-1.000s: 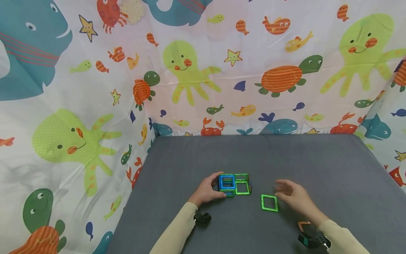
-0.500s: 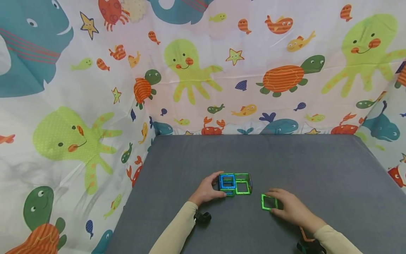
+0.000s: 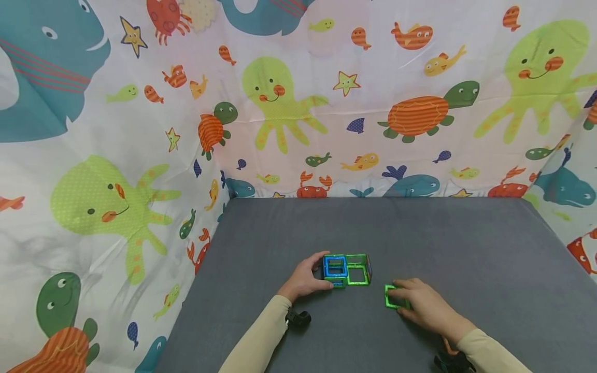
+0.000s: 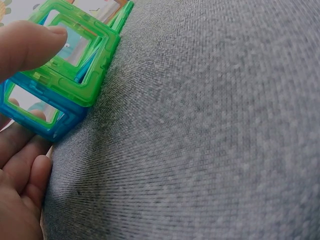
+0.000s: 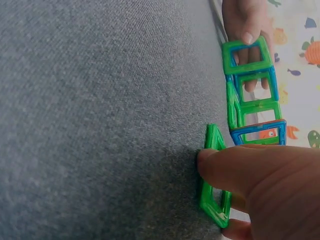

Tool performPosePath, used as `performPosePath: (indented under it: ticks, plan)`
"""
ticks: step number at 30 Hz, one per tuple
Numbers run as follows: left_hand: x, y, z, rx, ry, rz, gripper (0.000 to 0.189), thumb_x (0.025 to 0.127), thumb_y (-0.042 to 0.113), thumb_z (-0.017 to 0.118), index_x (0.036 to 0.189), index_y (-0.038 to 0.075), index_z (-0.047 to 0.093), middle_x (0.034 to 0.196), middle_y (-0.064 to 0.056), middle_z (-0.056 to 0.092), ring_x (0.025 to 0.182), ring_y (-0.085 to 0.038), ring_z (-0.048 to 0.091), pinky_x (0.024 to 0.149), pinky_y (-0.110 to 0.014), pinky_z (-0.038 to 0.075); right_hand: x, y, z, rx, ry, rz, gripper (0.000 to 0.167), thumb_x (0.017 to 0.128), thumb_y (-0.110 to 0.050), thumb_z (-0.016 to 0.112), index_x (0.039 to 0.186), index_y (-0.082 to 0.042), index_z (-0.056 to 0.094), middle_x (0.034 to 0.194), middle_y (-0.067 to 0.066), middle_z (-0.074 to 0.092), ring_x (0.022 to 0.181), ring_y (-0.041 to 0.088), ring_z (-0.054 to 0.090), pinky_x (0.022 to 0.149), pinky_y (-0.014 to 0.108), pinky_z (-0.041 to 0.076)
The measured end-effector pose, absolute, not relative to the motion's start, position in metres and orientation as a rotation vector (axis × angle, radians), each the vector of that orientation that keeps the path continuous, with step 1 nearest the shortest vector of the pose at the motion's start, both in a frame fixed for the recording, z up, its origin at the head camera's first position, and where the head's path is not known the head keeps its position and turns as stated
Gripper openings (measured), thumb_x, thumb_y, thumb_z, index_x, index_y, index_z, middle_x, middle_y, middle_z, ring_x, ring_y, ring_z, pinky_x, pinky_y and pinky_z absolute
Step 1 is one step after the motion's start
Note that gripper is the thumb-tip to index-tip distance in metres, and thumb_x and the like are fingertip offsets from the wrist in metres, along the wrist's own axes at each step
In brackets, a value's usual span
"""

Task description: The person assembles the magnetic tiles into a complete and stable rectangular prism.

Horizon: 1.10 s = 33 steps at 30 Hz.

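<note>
My left hand [image 3: 304, 280] grips the left end of a structure of blue and green magnetic tiles [image 3: 345, 266], thumb at the near side and fingers behind. In the left wrist view the thumb lies over a green square face [image 4: 86, 94] above a blue-framed one. The structure's right part is a lower green section with an upright blue tile [image 5: 257, 128] at its end. To its right, a loose green square tile [image 3: 387, 298] lies on the grey cloth. My right hand [image 3: 431, 308] pinches this tile, thumb on the near edge, fingers across the far side.
An orange tile [image 3: 450, 347] shows partly under the right wrist, beside the black wrist strap [image 3: 454, 361]. The grey table surface [image 3: 280, 228] ends at a sea-animal curtain [image 3: 326, 171] at the back and on both sides.
My right hand has moved left and down from beside the green tile and taken hold of it. The left hand and the structure have stayed in place.
</note>
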<state>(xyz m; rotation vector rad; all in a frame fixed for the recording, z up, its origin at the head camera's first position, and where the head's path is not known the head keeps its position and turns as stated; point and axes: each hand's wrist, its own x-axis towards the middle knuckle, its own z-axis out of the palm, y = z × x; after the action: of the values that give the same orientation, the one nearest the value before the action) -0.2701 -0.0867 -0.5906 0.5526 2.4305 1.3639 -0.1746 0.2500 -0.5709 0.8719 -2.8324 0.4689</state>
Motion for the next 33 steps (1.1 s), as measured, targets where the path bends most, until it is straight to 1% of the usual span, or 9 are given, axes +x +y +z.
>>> performPosePath:
  ticks: [7,11,19,24,31,33]
  plan:
    - [-0.270,-0.086,-0.591,0.553,2.433,1.374,0.086,0.077,0.030,0.086,0.153,0.025,0.046,0.147,-0.008,0.057,0.131,-0.030,0.058,0.108,-0.052,0.048,-0.177,0.249,-0.571,0.897,-2.808,0.453,0.035,0.077,-0.018,0.087,0.111,-0.021,0.078,0.119,0.014,0.072,0.105,0.037,0.066,0.079,0.055,0.056]
    - [-0.269,-0.086,-0.590,0.539,2.433,1.380,0.086,0.077,0.030,0.086,0.153,0.025,0.046,0.148,-0.008,0.057,0.132,-0.030,0.057,0.109,-0.052,0.048,-0.178,0.249,-0.573,0.904,-2.768,0.434,0.034,0.076,-0.017,0.087,0.109,-0.022,0.079,0.115,0.012,0.072,0.100,0.033,0.066,0.076,0.051,0.056]
    - [-0.268,-0.085,-0.591,0.529,2.439,1.375,0.085,0.078,0.030,0.085,0.154,0.026,0.045,0.149,-0.007,0.056,0.133,-0.030,0.056,0.109,-0.052,0.047,-0.178,0.248,-0.573,0.887,-2.764,0.413,0.031,0.078,-0.018,0.085,0.108,-0.022,0.079,0.113,0.011,0.072,0.096,0.029,0.066,0.074,0.047,0.055]
    - [-0.268,-0.085,-0.589,0.526,2.439,1.371,0.085,0.078,0.030,0.085,0.154,0.025,0.046,0.149,-0.007,0.056,0.133,-0.030,0.056,0.110,-0.052,0.047,-0.181,0.250,-0.569,0.845,-2.733,0.391,0.032,0.077,-0.019,0.086,0.108,-0.022,0.080,0.111,0.011,0.073,0.092,0.027,0.066,0.072,0.046,0.055]
    - [-0.269,-0.085,-0.589,0.526,2.435,1.371,0.085,0.078,0.029,0.085,0.154,0.023,0.046,0.149,-0.007,0.056,0.133,-0.030,0.056,0.110,-0.052,0.046,-0.193,0.251,-0.559,0.760,-2.729,0.397,0.033,0.077,-0.017,0.086,0.109,-0.020,0.080,0.113,0.012,0.073,0.095,0.030,0.067,0.075,0.048,0.057]
    - [-0.269,-0.085,-0.589,0.524,2.438,1.370,0.085,0.078,0.029,0.085,0.153,0.024,0.046,0.149,-0.007,0.056,0.133,-0.029,0.056,0.110,-0.051,0.047,-0.197,0.251,-0.553,0.735,-2.729,0.408,0.032,0.077,-0.016,0.086,0.109,-0.019,0.080,0.113,0.013,0.073,0.097,0.032,0.067,0.076,0.049,0.057]
